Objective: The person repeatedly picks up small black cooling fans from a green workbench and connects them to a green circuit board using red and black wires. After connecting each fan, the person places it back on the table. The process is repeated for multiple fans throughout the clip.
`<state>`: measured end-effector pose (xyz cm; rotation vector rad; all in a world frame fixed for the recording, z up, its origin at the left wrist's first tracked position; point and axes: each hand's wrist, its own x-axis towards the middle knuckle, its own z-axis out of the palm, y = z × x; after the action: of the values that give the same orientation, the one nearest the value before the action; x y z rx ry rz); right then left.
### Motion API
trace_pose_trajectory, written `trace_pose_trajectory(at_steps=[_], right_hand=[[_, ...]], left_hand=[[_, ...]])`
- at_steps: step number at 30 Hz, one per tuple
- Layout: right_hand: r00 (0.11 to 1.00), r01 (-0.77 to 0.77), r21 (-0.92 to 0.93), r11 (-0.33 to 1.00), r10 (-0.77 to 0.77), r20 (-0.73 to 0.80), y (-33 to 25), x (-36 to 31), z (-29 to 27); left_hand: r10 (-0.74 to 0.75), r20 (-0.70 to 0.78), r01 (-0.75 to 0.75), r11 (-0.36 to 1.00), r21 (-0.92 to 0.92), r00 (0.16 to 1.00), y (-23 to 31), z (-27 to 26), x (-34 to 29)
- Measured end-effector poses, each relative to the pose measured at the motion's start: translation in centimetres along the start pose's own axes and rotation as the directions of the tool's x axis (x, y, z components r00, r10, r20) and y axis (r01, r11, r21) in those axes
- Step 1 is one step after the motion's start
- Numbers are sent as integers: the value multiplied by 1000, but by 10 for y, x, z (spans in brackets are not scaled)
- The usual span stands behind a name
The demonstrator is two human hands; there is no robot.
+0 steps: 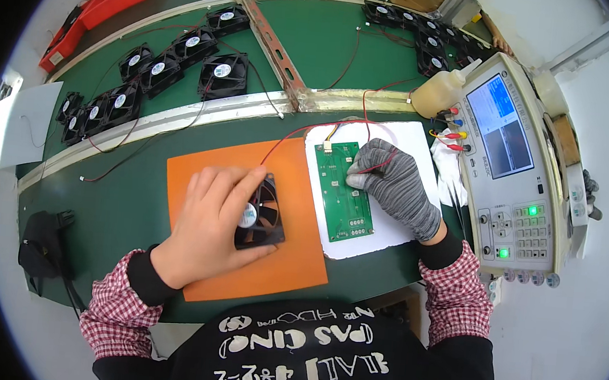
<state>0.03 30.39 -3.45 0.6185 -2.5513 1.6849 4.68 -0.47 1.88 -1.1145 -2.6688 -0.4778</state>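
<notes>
I see the left hand [211,225] bare, laid flat over a black square cooling fan [262,215] on the orange mat [197,173]. Fingers spread across the frame, thumb on the near edge, so the left grip is pressing the fan down, prob to keep it from sliding while the wires get handled. Fan sits at the mat's right half, hub sticker facing up.

Right hand [395,187], in a grey knit glove, rests on the white sheet [414,138] w/ fingertips pinched on the fan's red/black lead [302,135] right at the edge of the green circuit board [344,190]. Right grip is narrow, closed on the wire end. Board lies flat on the white sheet just beside the mat, likely to keep it off the green desk [121,210]. The lead arcs from the fan up over the sheet and back down to the glove.

To the right: a test instrument [516,172] w/ blue screen and lit green buttons, clip leads plugged in its left side, pale squeeze bottle [440,90] near it. Further back, rows of same-type fans [159,69] along the belt, red bin [107,6] at far left
</notes>
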Motion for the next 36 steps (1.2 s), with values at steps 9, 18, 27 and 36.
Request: trace_pose_trajectory(at_steps=[9,18,27,36], right_hand=[[993,113,-195,974,-119,-15,1,-4,3],[986,153,-179,972,-163,-40,8,-5,3],[980,95,-62,994,-104,-168,1,-10,0],[983,-138,250,958,164,-87,-41,-14,-10]], left_hand=[[39,63,65,-45,-997,997,36,-67,-23],[176,59,51,52,-997,983,20,-63,-22],[398,-416,-437,900,4,817,-33,-28,98],[-265,-60,271,919,285,962,-133,26,147]])
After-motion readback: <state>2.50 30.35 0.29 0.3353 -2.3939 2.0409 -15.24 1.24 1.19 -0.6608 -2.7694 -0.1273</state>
